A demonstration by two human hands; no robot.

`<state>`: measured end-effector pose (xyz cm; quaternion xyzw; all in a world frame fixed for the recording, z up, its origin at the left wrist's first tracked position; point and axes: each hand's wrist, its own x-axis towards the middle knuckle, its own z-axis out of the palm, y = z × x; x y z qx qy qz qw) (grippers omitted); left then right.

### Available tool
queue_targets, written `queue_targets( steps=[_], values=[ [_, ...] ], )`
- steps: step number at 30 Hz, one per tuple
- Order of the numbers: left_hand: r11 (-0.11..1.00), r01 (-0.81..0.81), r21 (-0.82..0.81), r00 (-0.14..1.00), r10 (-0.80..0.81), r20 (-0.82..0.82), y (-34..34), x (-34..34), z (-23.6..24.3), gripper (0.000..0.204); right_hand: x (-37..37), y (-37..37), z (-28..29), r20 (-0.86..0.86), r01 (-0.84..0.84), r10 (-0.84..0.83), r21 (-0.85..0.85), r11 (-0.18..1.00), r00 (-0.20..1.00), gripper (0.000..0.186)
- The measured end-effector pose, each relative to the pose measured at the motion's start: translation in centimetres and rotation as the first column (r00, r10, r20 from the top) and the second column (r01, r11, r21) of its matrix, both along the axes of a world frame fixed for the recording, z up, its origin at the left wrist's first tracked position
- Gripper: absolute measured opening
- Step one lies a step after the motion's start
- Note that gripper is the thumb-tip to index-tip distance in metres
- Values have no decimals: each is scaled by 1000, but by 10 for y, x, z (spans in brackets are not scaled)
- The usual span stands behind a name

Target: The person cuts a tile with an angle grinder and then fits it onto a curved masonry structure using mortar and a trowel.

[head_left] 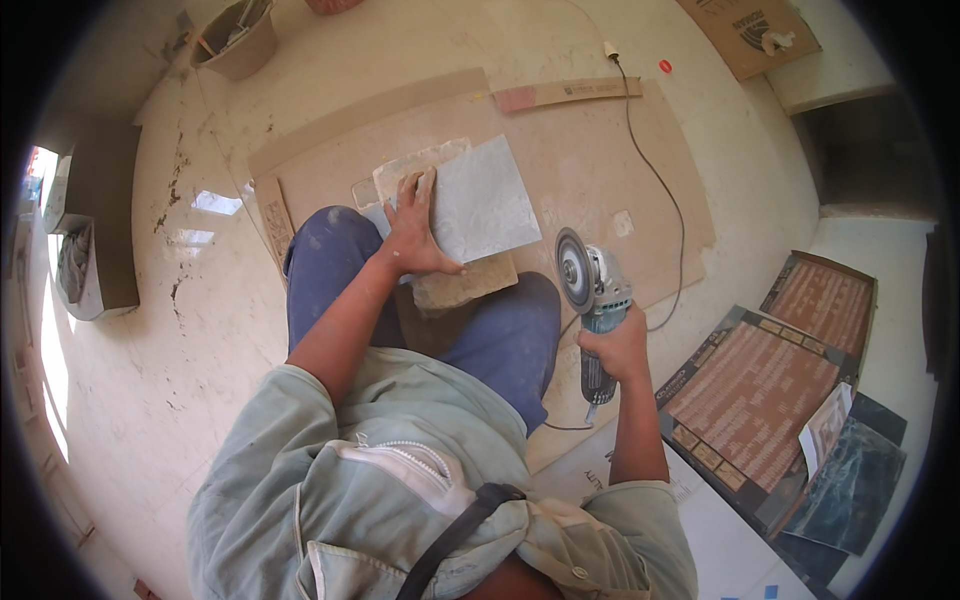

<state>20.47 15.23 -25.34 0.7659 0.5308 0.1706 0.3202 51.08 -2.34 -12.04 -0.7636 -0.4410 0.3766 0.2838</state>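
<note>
A grey tile (487,200) lies tilted across rough, pale stone blocks (465,284) between my knees. My left hand (412,228) rests on the tile's left part with its fingers spread and the thumb pointing right. In my right hand (622,345) is an angle grinder (602,325), gripped round its teal and black body. Its round disc (573,268) faces up and left, apart from the tile's right edge. Whether the disc is spinning I cannot tell.
Flattened cardboard (580,170) lies under the blocks. A power cord (668,180) runs over it to a connector at the top. Brown printed panels (755,395) and a dark marbled tile (850,485) lie at right. A bucket (238,50) with tools stands far left, a cardboard box (750,35) far right.
</note>
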Motion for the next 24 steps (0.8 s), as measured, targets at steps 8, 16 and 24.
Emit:
queue_targets(
  steps=[8,16,24],
  values=[
    [1000,-13,11,1000,12,29,0,0,-3,161,-7,1,2,63,-39,40,-8,999,997,49],
    [1000,-11,18,1000,11,27,-1,-1,-5,159,-7,2,1,76,-38,43,-70,997,996,58],
    [1000,-12,2,1000,12,19,-1,0,-3,160,-9,2,3,58,-26,31,-80,996,998,58]
  ],
)
